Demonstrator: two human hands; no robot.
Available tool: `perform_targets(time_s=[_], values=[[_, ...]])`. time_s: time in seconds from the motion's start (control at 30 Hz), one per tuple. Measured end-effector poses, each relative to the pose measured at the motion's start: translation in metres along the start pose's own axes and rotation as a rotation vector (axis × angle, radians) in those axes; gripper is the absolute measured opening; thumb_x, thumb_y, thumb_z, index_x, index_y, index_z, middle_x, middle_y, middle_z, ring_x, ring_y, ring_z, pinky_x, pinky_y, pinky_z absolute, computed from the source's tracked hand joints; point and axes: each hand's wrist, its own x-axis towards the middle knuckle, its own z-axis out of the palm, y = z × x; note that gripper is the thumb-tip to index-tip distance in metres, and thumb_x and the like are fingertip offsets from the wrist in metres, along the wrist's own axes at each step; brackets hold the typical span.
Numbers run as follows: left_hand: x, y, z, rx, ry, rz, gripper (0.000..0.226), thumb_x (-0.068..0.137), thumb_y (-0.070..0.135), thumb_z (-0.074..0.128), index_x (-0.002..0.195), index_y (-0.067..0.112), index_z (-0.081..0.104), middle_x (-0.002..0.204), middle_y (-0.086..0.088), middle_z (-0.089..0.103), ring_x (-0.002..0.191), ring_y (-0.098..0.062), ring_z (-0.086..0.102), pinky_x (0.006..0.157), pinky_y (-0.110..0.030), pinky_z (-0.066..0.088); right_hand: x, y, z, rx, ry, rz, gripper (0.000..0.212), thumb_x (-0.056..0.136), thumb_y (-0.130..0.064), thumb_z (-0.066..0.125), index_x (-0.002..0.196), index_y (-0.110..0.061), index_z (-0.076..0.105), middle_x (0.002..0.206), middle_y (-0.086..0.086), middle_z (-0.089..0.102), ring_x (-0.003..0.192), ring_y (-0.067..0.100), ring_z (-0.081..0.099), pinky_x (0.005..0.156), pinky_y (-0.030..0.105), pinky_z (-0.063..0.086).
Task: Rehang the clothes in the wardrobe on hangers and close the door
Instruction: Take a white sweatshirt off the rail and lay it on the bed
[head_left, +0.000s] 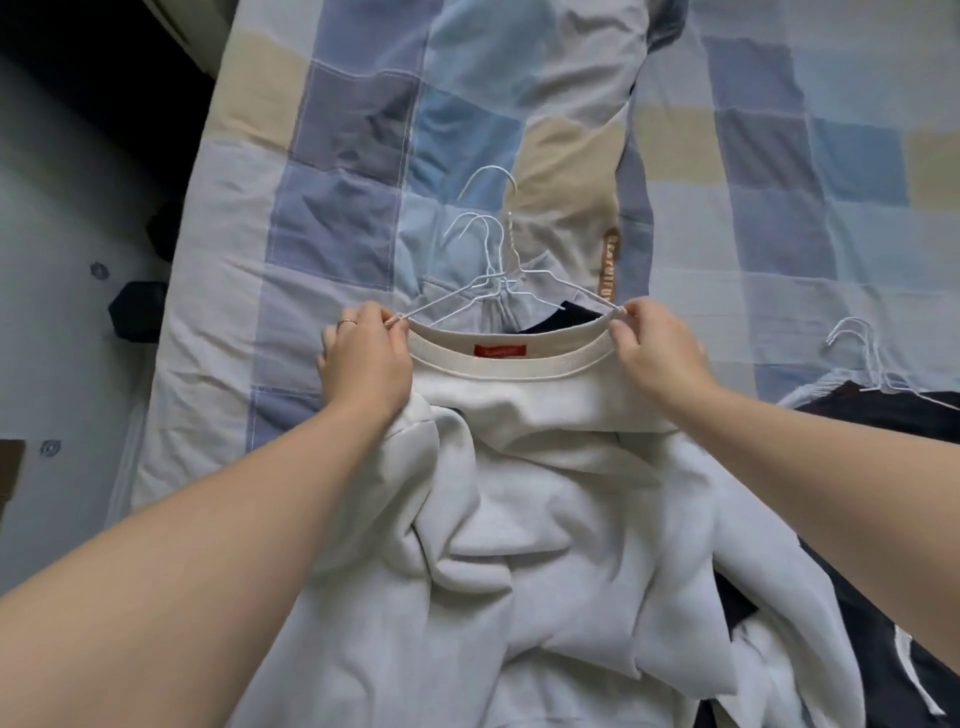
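Between left hand (363, 358), right hand (654, 353), sweatshirt collar (511, 370)

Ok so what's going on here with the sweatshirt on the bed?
A person is working at a bed covered by a checked quilt, with a white sweatshirt laid across it. The left hand and right hand each pinch one side of its neckline, just where wire arms from a bunch of white hangers end, so a hanger seems to be going in. Nothing is hung yet. More hangers lie on dark clothing at the right.
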Motion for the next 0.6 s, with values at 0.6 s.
perform_targets(time_s=[0.6], values=[[-0.135, 0.031, -0.114, 0.231, -0.256, 0.323, 0.071, 0.097, 0.063, 0.035, 0.158, 0.034, 0.014, 0.168, -0.001, -0.002, 0.153, -0.025, -0.009, 0.122, -0.05, -0.002, -0.172, -0.029, -0.095, -0.25, -0.171, -0.187, 0.08, 0.08, -0.08, 0.004, 0.152, -0.047, -0.008, 0.163, -0.018, -0.013, 0.151, 0.018, -0.01, 0.117, 0.058, -0.001]])
